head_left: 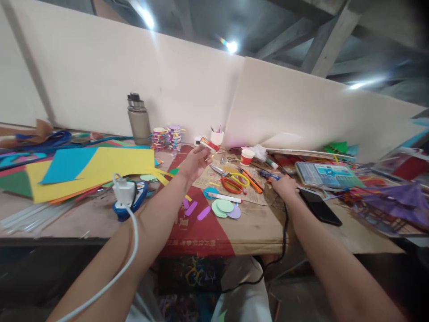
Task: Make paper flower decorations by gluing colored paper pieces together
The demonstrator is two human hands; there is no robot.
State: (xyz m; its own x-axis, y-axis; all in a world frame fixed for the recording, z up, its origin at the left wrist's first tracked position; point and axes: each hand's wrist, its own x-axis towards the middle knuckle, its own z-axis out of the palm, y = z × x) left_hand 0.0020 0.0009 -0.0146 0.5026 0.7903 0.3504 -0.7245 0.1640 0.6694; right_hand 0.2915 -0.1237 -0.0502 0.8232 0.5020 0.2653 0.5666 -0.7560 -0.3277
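My left hand is raised over the back of the table, its fingers closed on a small red and white piece that looks like part of a paper cup. My right hand reaches forward at the right and grips a blue glue gun with a black cord trailing off the table edge. Between the hands lie yellow scissors, red scissors, an orange and black cutter and a white pen. Pale green paper discs and purple paper strips lie nearer me.
A red and white paper cup stands behind the tools. At left are coloured paper sheets, a grey bottle and a blue power strip. A phone, plastic case and purple paper model occupy the right.
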